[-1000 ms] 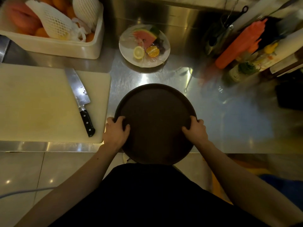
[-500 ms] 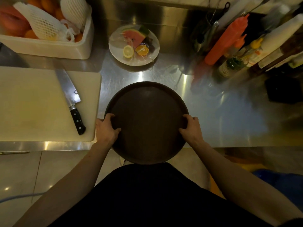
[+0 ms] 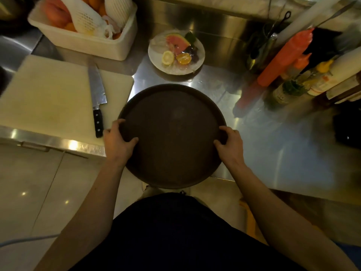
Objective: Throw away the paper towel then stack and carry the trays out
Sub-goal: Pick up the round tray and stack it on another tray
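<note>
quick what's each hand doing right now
Left hand: closed on the left rim of the round tray.
Right hand: closed on the tray's right rim.

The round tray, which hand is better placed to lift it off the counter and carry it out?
Neither alone: the left hand and right hand grip opposite rims of the round tray, so both lift. The right has clearer counter beside it; the knife lies near the left.

Knife on cutting board, left of tray.
</note>
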